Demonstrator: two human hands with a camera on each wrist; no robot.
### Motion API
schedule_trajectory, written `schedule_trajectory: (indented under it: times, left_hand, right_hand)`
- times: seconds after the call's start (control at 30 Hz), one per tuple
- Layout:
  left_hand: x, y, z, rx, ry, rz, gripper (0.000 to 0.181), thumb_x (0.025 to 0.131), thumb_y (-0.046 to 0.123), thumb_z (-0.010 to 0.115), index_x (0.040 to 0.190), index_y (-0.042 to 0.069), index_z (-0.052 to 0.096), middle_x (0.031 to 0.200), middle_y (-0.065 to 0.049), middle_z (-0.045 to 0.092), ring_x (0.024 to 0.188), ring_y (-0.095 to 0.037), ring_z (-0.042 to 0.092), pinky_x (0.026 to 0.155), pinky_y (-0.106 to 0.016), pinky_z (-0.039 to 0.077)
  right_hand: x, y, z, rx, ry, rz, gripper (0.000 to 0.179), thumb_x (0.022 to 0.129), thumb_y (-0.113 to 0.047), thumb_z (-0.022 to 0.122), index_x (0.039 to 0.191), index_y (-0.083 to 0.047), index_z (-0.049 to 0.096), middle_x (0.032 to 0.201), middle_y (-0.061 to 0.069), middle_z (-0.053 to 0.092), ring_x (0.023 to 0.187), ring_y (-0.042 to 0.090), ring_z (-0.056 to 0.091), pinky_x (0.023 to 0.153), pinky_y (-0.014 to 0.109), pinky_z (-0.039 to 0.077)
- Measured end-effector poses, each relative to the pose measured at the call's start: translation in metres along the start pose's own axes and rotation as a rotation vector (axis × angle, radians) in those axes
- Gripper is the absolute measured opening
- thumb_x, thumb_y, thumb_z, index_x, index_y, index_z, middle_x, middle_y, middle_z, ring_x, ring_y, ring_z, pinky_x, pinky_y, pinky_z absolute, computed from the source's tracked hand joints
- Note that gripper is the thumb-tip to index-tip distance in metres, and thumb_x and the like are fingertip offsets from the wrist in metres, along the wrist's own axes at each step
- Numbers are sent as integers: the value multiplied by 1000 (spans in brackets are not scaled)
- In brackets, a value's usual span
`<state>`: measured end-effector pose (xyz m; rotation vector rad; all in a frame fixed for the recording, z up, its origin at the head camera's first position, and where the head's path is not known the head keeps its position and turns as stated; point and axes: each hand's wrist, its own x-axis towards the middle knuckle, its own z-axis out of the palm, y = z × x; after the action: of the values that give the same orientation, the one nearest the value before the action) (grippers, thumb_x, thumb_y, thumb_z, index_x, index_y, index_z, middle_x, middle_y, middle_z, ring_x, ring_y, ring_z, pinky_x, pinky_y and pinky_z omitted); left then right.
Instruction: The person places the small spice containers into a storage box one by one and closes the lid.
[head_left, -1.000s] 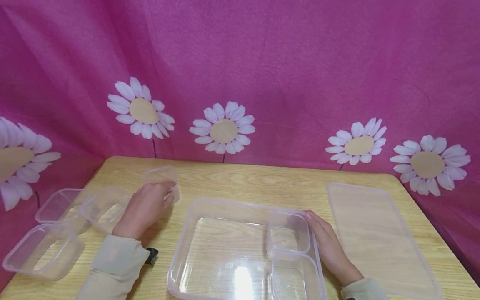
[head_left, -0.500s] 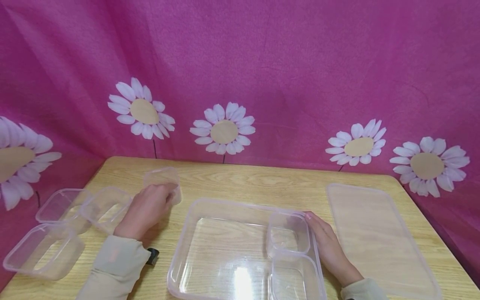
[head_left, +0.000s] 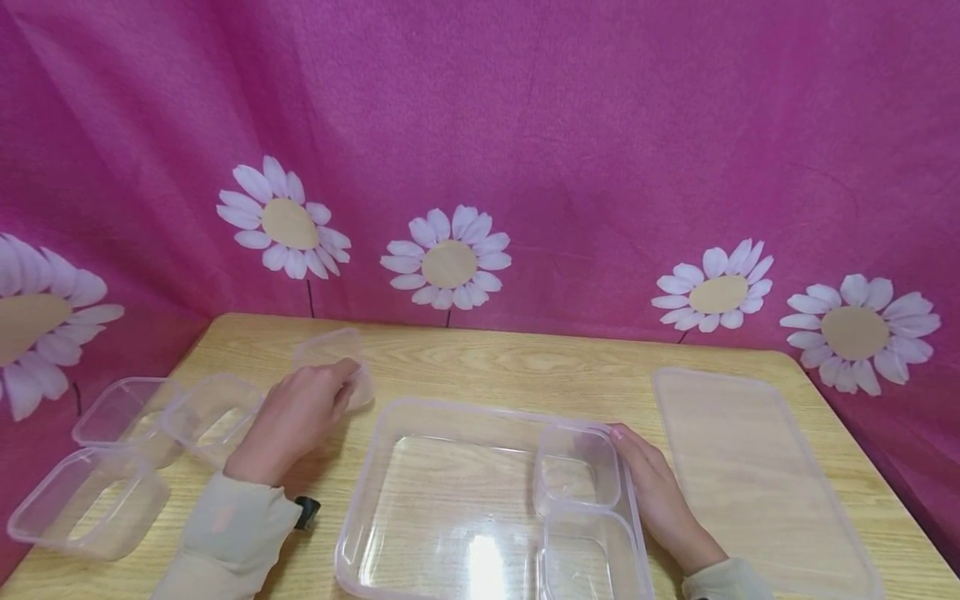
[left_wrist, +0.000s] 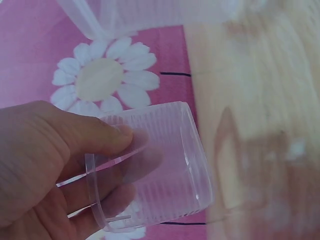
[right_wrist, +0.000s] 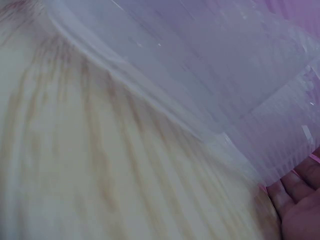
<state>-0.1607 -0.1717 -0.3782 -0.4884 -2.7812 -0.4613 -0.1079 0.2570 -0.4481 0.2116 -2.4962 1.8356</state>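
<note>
My left hand (head_left: 300,412) pinches a small clear plastic container (left_wrist: 170,165) by its wall, thumb on one side and fingers on the other. The container is tilted, near the back left of the table. My right hand (head_left: 660,492) rests against the right wall of a large clear rectangular container (head_left: 367,500), fingertips at its back right corner. Inside it, along the right side, sit two small clear containers, a back one (head_left: 577,458) and a front one (head_left: 588,542). The right wrist view shows the fingers close against the clear plastic wall.
Several small clear containers stand at the left: one at the front (head_left: 90,508), one behind it (head_left: 123,412) and one beside that (head_left: 217,412). A flat clear lid (head_left: 757,475) lies on the wooden table (head_left: 480,354) at the right. A pink flowered curtain (head_left: 570,167) hangs behind.
My left hand has shifted slightly to the right with the small container, which now leans more. The right hand and the large container have stayed in place.
</note>
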Motion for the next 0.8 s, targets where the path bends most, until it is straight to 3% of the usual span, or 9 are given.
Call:
schedule_trajectory:
  times: [0.23, 0.47, 0.8]
  left_hand:
    - [-2, 16, -11, 11, 43, 47, 15, 97, 5, 64, 88, 14, 56, 64, 2, 42, 61, -18, 43, 55, -33, 35]
    - [-5, 32, -21, 33, 69, 100, 10, 95, 7, 70, 99, 14, 63, 66, 3, 51, 59, -18, 48, 55, -35, 41]
    - [-13, 52, -38, 57, 105, 183, 15, 93, 6, 72, 104, 15, 65, 69, 5, 55, 57, -14, 45, 52, -33, 42]
  right_hand:
    - [0, 1, 0, 3, -1, 18, 55, 114, -37, 31, 138, 4, 57, 124, -24, 65, 122, -14, 55, 104, 4, 36]
    - [0, 2, 0, 8, -18, -26, 53, 114, -34, 28, 135, 4, 59, 120, -12, 68, 117, -4, 62, 102, 9, 44]
    - [0, 1, 0, 6, -20, -39, 52, 114, -33, 28, 131, 4, 60, 117, -10, 69, 114, -2, 64, 100, 11, 46]
